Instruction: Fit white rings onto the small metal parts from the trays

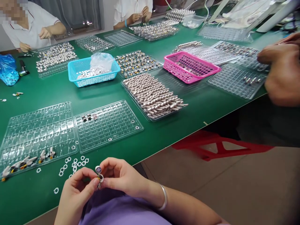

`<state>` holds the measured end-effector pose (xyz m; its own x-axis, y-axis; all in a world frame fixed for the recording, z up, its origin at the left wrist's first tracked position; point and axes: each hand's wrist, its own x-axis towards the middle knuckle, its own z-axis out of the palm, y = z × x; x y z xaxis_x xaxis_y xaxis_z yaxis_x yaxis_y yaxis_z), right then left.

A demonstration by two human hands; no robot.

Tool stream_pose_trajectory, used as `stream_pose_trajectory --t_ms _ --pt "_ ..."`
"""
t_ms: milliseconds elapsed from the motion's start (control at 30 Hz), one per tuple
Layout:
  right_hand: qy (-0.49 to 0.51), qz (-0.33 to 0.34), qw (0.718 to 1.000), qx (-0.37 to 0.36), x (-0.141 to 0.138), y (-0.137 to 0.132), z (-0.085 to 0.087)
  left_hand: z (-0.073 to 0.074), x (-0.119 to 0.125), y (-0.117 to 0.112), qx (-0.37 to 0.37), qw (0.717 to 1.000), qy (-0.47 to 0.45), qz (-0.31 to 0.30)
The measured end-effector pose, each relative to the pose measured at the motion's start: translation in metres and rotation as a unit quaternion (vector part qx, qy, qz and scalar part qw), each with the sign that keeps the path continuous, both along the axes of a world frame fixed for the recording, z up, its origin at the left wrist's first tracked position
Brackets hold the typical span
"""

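Note:
Above my lap, close to the table's front edge, both hands meet around a small white earbud [100,178]. My left hand [79,190] is closed, thumb and finger pinching its lower part. Closed on it from the other side is my right hand [122,176]. A small round disc [98,169] with a grey face stands up at the top of the earbud, beside my right fingertips; how it is attached is hidden. Loose white rings [75,164] lie scattered on the table just beyond my left hand.
On the green table [98,93], a clear tray [39,128] holds a few earbuds along its near edge. Another tray [105,125] carries three small dark parts. Farther back are a tray of stacked white stems [152,97], a blue basket [93,82] and a pink basket [180,70]. Co-workers sit around.

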<state>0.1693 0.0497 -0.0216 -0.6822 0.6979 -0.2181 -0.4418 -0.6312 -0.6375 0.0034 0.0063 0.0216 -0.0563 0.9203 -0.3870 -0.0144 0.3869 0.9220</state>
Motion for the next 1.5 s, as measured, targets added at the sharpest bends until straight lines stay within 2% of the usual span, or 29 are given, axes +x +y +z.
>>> stream_pose_trajectory --t_ms 233,433,533,633,700,767,900,1000,1100,1300,1500 --pt "-0.079 -0.024 0.996 0.046 0.0 -0.003 0.004 -0.004 0.003 0.001 -0.009 1.0 -0.015 0.012" --pt "-0.08 -0.024 0.995 0.051 -0.001 -0.005 0.001 -0.006 0.004 -0.002 -0.016 0.999 -0.04 0.012" --pt "-0.086 -0.021 0.993 0.075 0.0 -0.004 0.0 -0.008 0.004 -0.003 -0.013 0.999 -0.041 0.017" --pt "-0.129 -0.058 0.972 0.188 0.002 -0.004 -0.002 -0.008 0.004 -0.004 0.006 1.0 -0.025 0.013" --pt "-0.168 -0.101 0.939 0.284 0.003 -0.003 -0.003 -0.007 0.004 -0.005 0.017 1.0 0.017 0.0" --pt "-0.188 -0.132 0.908 0.35 0.004 -0.003 -0.004 -0.005 0.004 -0.006 0.038 0.996 0.076 -0.03" --pt "-0.184 -0.121 0.886 0.408 0.01 0.001 0.002 0.002 0.004 -0.008 0.142 0.968 0.191 -0.077" --pt "-0.199 -0.093 0.87 0.44 0.019 0.006 0.014 0.005 0.005 -0.008 0.237 0.93 0.271 -0.073" --pt "-0.227 -0.07 0.853 0.464 0.027 0.009 0.023 0.007 0.006 -0.006 0.298 0.898 0.314 -0.072" --pt "-0.271 -0.041 0.818 0.506 0.027 0.001 0.023 0.004 0.006 -0.007 0.351 0.862 0.357 -0.079" --pt "-0.279 -0.05 0.818 0.5 0.025 -0.002 0.02 0.001 0.005 -0.01 0.379 0.846 0.363 -0.091"
